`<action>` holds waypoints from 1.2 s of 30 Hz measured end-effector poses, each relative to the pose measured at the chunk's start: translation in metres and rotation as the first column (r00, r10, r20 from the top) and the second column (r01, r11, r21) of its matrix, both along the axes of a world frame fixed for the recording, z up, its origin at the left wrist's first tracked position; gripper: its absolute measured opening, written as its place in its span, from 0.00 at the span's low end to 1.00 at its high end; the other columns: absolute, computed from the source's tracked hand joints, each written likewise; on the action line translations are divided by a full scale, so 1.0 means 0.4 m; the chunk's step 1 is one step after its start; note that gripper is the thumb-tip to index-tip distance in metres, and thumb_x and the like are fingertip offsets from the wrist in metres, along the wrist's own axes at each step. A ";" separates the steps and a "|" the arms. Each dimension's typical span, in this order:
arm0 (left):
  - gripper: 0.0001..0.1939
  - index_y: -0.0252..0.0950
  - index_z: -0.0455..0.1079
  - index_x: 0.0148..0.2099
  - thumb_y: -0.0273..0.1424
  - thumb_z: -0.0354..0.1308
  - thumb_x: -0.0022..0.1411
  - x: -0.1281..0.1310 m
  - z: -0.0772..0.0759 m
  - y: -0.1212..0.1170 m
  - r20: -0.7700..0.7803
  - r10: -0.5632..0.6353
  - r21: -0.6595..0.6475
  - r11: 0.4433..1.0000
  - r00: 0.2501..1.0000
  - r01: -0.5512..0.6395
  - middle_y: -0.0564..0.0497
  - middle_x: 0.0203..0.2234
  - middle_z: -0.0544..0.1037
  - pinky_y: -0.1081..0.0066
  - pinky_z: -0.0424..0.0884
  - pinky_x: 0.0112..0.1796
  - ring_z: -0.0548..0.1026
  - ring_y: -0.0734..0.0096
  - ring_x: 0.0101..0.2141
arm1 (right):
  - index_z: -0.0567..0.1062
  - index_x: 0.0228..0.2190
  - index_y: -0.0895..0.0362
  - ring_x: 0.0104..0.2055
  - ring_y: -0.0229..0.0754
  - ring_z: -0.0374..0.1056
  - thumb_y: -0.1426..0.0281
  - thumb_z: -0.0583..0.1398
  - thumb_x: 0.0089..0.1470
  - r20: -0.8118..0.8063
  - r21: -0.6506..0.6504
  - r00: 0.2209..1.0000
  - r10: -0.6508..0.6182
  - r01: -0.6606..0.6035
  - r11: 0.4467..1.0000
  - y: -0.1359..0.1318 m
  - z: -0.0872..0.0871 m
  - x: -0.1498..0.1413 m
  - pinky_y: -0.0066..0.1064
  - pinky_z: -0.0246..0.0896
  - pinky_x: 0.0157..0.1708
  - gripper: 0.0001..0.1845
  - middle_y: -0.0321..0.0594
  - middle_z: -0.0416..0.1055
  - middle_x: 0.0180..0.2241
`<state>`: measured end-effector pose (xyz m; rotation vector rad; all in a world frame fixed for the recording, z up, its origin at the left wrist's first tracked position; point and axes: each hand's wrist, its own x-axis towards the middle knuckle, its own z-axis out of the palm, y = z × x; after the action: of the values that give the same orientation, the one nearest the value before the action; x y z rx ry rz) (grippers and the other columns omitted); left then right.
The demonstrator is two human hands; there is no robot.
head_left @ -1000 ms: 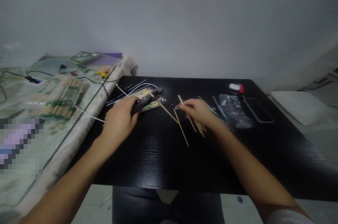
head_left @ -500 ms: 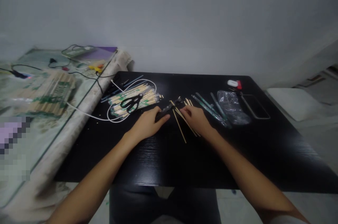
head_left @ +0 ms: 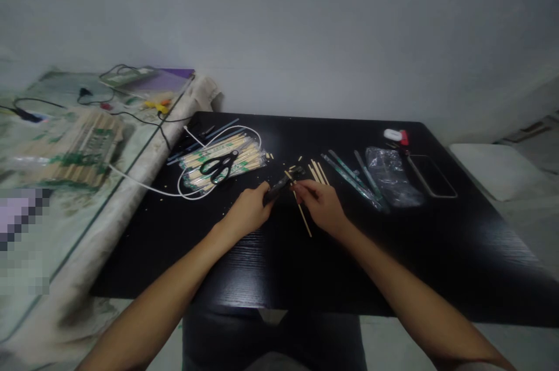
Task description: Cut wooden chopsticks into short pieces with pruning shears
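Observation:
My left hand [head_left: 248, 208] is wrapped around a black hand tool [head_left: 279, 186], blurred, that looks like pliers. Its head points away to the right, up against the upper end of a thin bamboo chopstick [head_left: 304, 218]. My right hand [head_left: 322, 202] pinches this chopstick just below the tool, and its lower end slants down toward me. More loose chopsticks [head_left: 318, 172] lie just beyond my right hand, partly covered by it. Short cut bits of stick [head_left: 269, 156] are scattered on the table past the tool.
On the black table [head_left: 279, 278] lie wrapped chopsticks [head_left: 236, 152] under black scissors [head_left: 218, 166], with a white cable [head_left: 148, 187] around them. Rightward are empty wrappers [head_left: 351, 179], a clear plastic bag [head_left: 388, 179], a phone [head_left: 432, 176] and a white case [head_left: 393, 134]. A cloth-covered table [head_left: 87, 231] adjoins left.
My right hand has shifted slightly toward the tool and now pinches one chopstick at its head. The sticks that fanned out below my right hand no longer show there. The view has tilted slightly.

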<state>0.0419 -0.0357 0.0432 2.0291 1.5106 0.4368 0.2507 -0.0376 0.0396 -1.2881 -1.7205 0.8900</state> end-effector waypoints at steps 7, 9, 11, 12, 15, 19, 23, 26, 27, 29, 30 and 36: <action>0.03 0.38 0.69 0.43 0.29 0.55 0.68 0.001 0.003 -0.001 -0.079 -0.015 0.002 1.000 0.997 0.015 0.44 0.31 0.81 0.68 0.65 0.32 0.81 0.57 0.32 | 0.80 0.32 0.57 0.24 0.36 0.62 0.61 0.57 0.65 -0.015 0.002 1.000 -0.010 0.010 1.000 -0.002 -0.004 0.000 0.28 0.55 0.27 0.16 0.34 0.71 0.22; 0.03 0.37 0.69 0.43 0.28 0.55 0.68 0.002 0.006 -0.002 -0.088 -0.015 -0.009 1.000 0.996 0.014 0.44 0.31 0.81 0.68 0.65 0.32 0.81 0.57 0.32 | 0.80 0.31 0.57 0.24 0.36 0.62 0.61 0.57 0.65 -0.012 0.001 1.000 -0.004 0.004 1.000 -0.001 -0.004 0.000 0.28 0.55 0.27 0.17 0.34 0.70 0.22; 0.03 0.37 0.69 0.43 0.28 0.55 0.68 0.002 0.006 -0.002 -0.088 -0.018 -0.014 1.000 0.996 0.016 0.43 0.31 0.81 0.68 0.65 0.32 0.81 0.57 0.32 | 0.79 0.30 0.57 0.23 0.36 0.62 0.60 0.57 0.65 -0.012 -0.001 1.000 0.002 -0.002 1.000 -0.001 -0.003 0.001 0.28 0.55 0.26 0.17 0.34 0.70 0.22; 0.03 0.37 0.69 0.43 0.28 0.55 0.68 0.001 0.004 -0.002 -0.088 -0.019 -0.011 1.000 0.996 0.018 0.43 0.31 0.82 0.68 0.65 0.32 0.81 0.57 0.32 | 0.79 0.30 0.57 0.23 0.36 0.62 0.60 0.57 0.65 -0.015 -0.003 1.000 0.005 -0.005 1.000 -0.001 -0.003 0.001 0.28 0.55 0.27 0.17 0.34 0.70 0.21; 0.03 0.37 0.69 0.43 0.29 0.54 0.68 -0.001 -0.006 -0.002 -0.096 -0.020 0.013 1.000 0.995 0.021 0.43 0.31 0.82 0.68 0.66 0.32 0.81 0.56 0.32 | 0.79 0.30 0.56 0.24 0.36 0.62 0.60 0.57 0.65 -0.020 -0.009 1.000 0.007 -0.007 1.000 -0.002 -0.004 0.002 0.29 0.55 0.27 0.17 0.34 0.70 0.22; 0.04 0.37 0.69 0.43 0.30 0.54 0.69 -0.001 -0.012 -0.001 -0.097 -0.012 0.022 1.000 0.995 0.015 0.44 0.31 0.82 0.67 0.66 0.33 0.82 0.56 0.33 | 0.79 0.29 0.56 0.23 0.36 0.62 0.58 0.57 0.66 -0.010 -0.014 1.000 0.012 -0.012 1.000 -0.001 -0.008 0.004 0.29 0.55 0.27 0.19 0.34 0.69 0.21; 0.03 0.37 0.69 0.42 0.29 0.54 0.68 0.002 -0.009 0.000 -0.091 -0.007 0.006 1.000 0.996 0.008 0.44 0.31 0.82 0.68 0.66 0.33 0.82 0.57 0.33 | 0.79 0.30 0.56 0.24 0.37 0.62 0.57 0.57 0.66 -0.016 -0.016 1.000 0.022 -0.022 1.000 0.002 -0.012 0.006 0.29 0.56 0.28 0.20 0.34 0.70 0.22; 0.03 0.37 0.69 0.42 0.29 0.54 0.68 0.003 -0.009 0.001 -0.082 -0.012 0.009 1.000 0.997 0.013 0.44 0.31 0.82 0.68 0.65 0.32 0.81 0.58 0.33 | 0.79 0.30 0.56 0.25 0.37 0.63 0.58 0.57 0.66 -0.016 -0.016 0.999 0.033 -0.033 0.999 0.003 -0.014 0.008 0.29 0.56 0.28 0.19 0.34 0.69 0.22; 0.03 0.37 0.69 0.41 0.29 0.54 0.68 0.003 -0.010 0.001 -0.081 -0.014 0.011 1.000 0.997 0.015 0.44 0.31 0.82 0.68 0.65 0.32 0.81 0.58 0.32 | 0.79 0.30 0.56 0.25 0.37 0.62 0.58 0.57 0.66 -0.016 -0.020 0.999 0.037 -0.038 0.999 0.003 -0.014 0.009 0.29 0.56 0.28 0.19 0.34 0.69 0.22; 0.03 0.37 0.69 0.42 0.29 0.54 0.68 0.001 -0.012 0.002 -0.073 -0.015 0.014 1.000 0.997 0.017 0.45 0.31 0.81 0.68 0.65 0.33 0.81 0.58 0.32 | 0.78 0.29 0.57 0.24 0.36 0.62 0.58 0.57 0.66 -0.019 -0.026 0.999 0.045 -0.045 0.999 0.004 -0.014 0.010 0.29 0.55 0.28 0.20 0.34 0.68 0.22; 0.03 0.37 0.69 0.42 0.28 0.54 0.68 0.000 -0.013 0.003 -0.063 -0.017 0.018 1.000 0.998 0.018 0.45 0.31 0.81 0.68 0.65 0.33 0.80 0.59 0.32 | 0.78 0.29 0.57 0.24 0.36 0.61 0.58 0.57 0.66 -0.023 -0.033 0.999 0.049 -0.050 0.998 0.004 -0.013 0.010 0.29 0.55 0.28 0.20 0.34 0.68 0.22; 0.05 0.39 0.70 0.43 0.29 0.55 0.66 -0.013 -0.016 0.006 0.050 -0.045 0.037 0.998 0.998 0.043 0.49 0.31 0.80 0.69 0.67 0.34 0.78 0.64 0.32 | 0.80 0.32 0.57 0.23 0.35 0.58 0.51 0.59 0.62 -0.185 -0.147 0.978 0.095 -0.123 0.981 0.002 -0.010 0.013 0.27 0.52 0.23 0.22 0.34 0.65 0.21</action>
<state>0.0367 -0.0331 0.0369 2.0592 1.4349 0.4972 0.2558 -0.0368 0.0357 -1.1841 -1.6192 1.1892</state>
